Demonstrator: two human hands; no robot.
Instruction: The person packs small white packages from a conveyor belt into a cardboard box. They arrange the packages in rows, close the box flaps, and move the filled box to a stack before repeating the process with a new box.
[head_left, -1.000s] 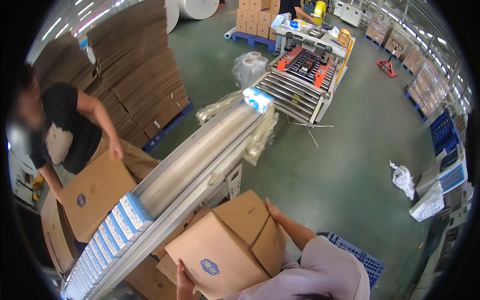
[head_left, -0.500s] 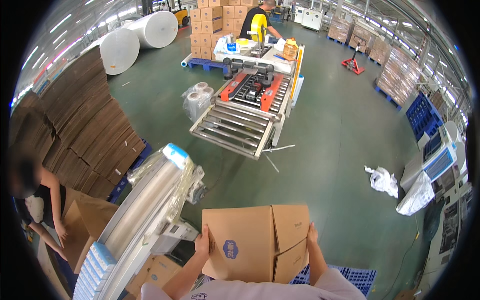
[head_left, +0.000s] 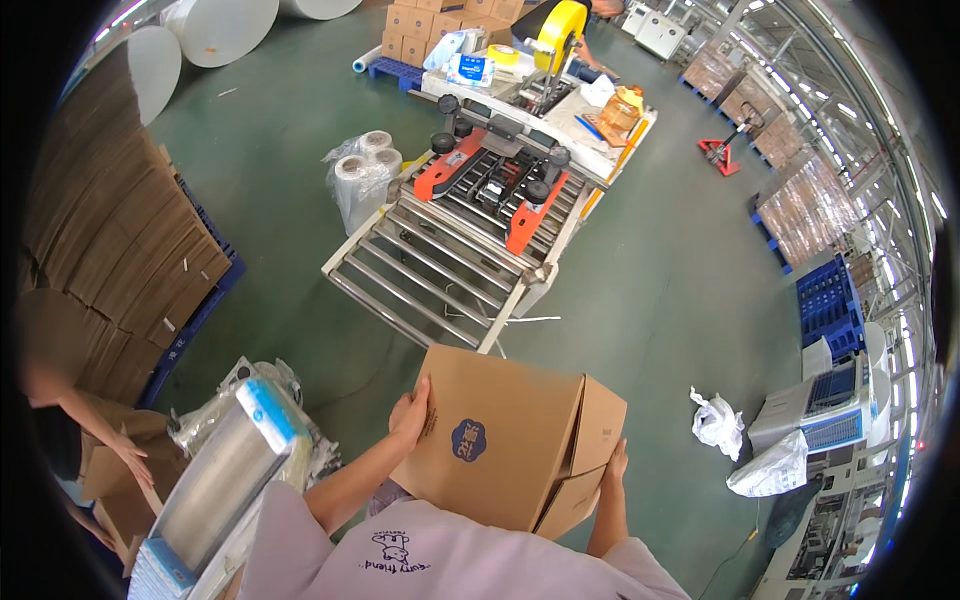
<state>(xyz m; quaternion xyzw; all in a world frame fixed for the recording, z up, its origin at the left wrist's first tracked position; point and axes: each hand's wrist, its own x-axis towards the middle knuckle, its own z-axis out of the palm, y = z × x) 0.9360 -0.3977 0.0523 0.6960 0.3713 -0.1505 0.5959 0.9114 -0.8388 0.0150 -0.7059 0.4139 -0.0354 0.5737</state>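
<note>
Head view: the left hand, partly open, grips the left edge of a box; the right hand, fingers nearly straight, holds the opposite side. The box is tilted between both hands. Beyond them stands a roller conveyor; left of the left hand, a belt and a co-worker's hand; right of the right hand, a white bag.

Fairly bright, even light comes from ceiling strip lights; the steel rollers shine. Fisheye distortion bends straight edges near the black rim, and the co-worker's head (lower left) is blurred.
</note>
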